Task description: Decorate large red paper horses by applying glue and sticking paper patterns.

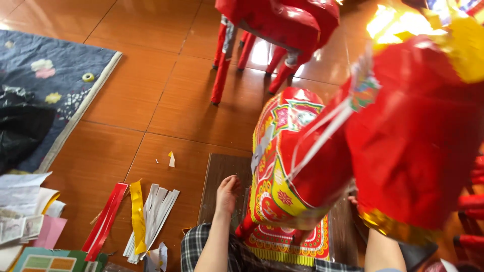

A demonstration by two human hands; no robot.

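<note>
A big red paper horse (413, 136) fills the right of the view, tilted, with gold trim under its body. A patterned red, yellow and green saddle cloth (282, 151) covers its flank, and white paper strips (322, 133) run across it. My left hand (227, 194) rests on a dark wooden board (217, 168), its fingers against the lower edge of the patterned flank, holding nothing. My right forearm (383, 249) reaches up beneath the horse. That hand is almost wholly hidden behind the red body, so its grip is unclear.
A second red paper horse (277, 25) stands on the tiled floor at the back. Red, yellow and white paper strips (138, 216) lie left of the board. A patterned rug (55, 75) with a black bag (20, 131) lies far left, papers (25, 211) below it.
</note>
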